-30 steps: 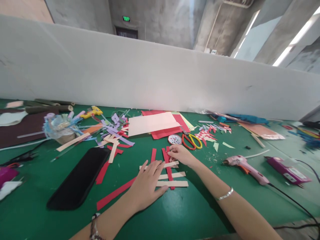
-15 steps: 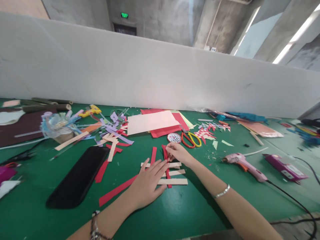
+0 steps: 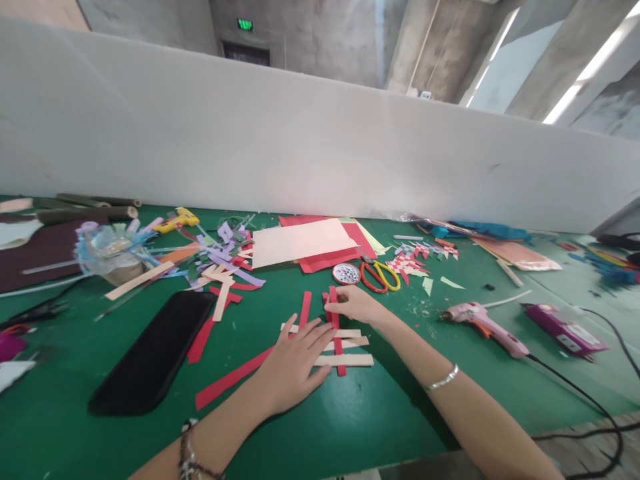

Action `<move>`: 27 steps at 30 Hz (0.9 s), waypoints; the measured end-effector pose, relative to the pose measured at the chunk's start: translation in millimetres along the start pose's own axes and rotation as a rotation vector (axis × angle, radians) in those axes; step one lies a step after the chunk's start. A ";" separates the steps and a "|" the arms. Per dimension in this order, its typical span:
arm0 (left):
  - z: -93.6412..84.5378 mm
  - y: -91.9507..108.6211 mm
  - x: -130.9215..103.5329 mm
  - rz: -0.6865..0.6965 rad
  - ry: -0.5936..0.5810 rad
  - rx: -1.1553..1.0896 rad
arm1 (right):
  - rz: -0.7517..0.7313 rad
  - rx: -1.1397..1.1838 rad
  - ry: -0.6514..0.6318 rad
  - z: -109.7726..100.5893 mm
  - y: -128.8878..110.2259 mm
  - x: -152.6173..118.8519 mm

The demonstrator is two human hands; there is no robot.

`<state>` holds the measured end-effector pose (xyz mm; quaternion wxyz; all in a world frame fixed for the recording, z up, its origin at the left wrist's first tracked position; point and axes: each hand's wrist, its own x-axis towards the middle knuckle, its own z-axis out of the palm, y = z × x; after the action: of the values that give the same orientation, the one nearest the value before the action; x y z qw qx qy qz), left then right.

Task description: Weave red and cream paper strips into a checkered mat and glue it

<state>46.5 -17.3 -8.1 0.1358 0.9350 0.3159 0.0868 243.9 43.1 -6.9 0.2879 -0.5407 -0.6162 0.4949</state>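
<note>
On the green table (image 3: 380,413), backed by a long white partition (image 3: 300,147): weaving of paper strips in hand, judging by the layout. Black phone (image 3: 153,350) flat at left, well apart from the weave. Stack of pink and red sheets (image 3: 305,243) at the far side, scrap pile of lilac and cream offcuts (image 3: 227,263) left of it. Pink glue gun (image 3: 483,323) lying at right, cord trailing to the table edge; not in use. Red-and-yellow scissors (image 3: 381,275) just beyond the right hand, next to a small round tin (image 3: 347,273). Weave at centre: three cream strips (image 3: 347,360) laid crosswise, red strip (image 3: 334,320) running through them, second red strip (image 3: 305,309) beside it to the left. Left hand (image 3: 295,363) flat, fingers spread, pressing down the cream strips' left ends. Right hand (image 3: 356,305) at the far end of the red strip, thumb and fingertips pinched together on it. Step looks like threading or squaring that red strip, early in the weave. Next move likely calls for a steady hold-down at left and alternate over-under without dragging the cream strips askew.
</note>
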 end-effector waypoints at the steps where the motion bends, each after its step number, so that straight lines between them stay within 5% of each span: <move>1: 0.7 -0.5 -0.2 0.006 0.014 0.006 | -0.003 0.000 0.006 -0.1 0.4 0.0; 20: -1.0 3.2 2.4 -0.050 -0.029 -0.006 | -0.090 -0.065 0.139 8.4 2.5 0.6; 27: 6.1 0.9 1.7 -0.050 0.011 0.022 | -0.313 -0.593 0.283 2.6 -17.1 -45.3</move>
<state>49.9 -18.1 -13.5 0.1259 0.9278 0.3407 0.0850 246.3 0.5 16.1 0.2733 -0.5628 -0.7625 0.1650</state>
